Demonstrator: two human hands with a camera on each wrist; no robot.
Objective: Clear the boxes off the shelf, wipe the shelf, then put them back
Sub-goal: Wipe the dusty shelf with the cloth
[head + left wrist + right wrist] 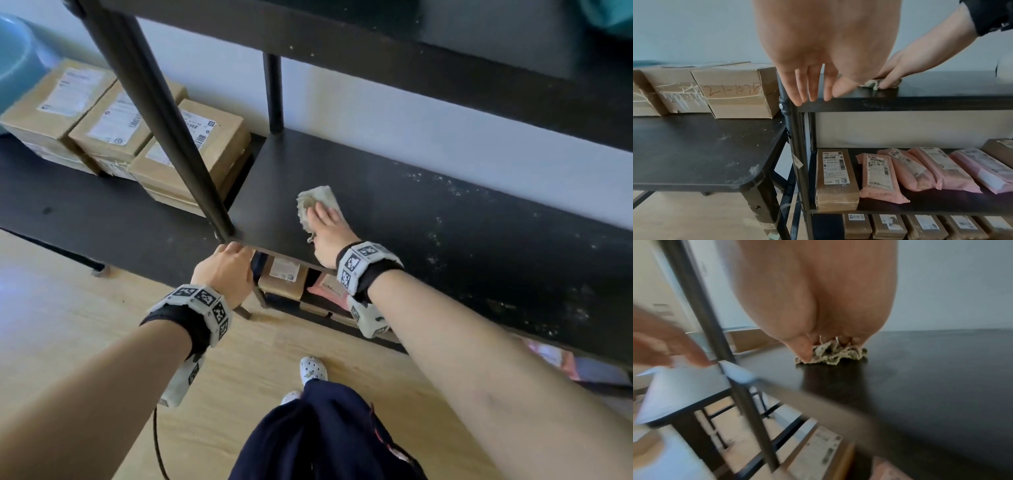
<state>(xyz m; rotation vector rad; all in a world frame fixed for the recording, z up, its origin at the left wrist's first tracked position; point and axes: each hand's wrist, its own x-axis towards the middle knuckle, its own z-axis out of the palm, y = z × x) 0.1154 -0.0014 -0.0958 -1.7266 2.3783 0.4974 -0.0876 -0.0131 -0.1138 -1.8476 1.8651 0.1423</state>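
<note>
The black shelf [445, 219] holds no boxes, and pale dust specks show on its right part. My right hand [325, 222] presses a crumpled beige cloth [317, 197] flat onto the shelf near its left end, fingers straight on top. In the right wrist view the thumb [804, 350] lies against the side of the cloth [834, 353]. My left hand [229, 257] rests on the shelf's front left corner, and its straight fingertips [812, 97] touch the edge. Several brown cardboard boxes [113, 123] stand stacked on a low black side table [85, 212] to the left.
A black upright post [164, 120] rises at the shelf's front left corner, and an upper shelf board [376, 51] hangs overhead. The shelf below holds a brown box [836, 178] and pink mailers [920, 168]. A blue basin [13, 61] sits at the far left.
</note>
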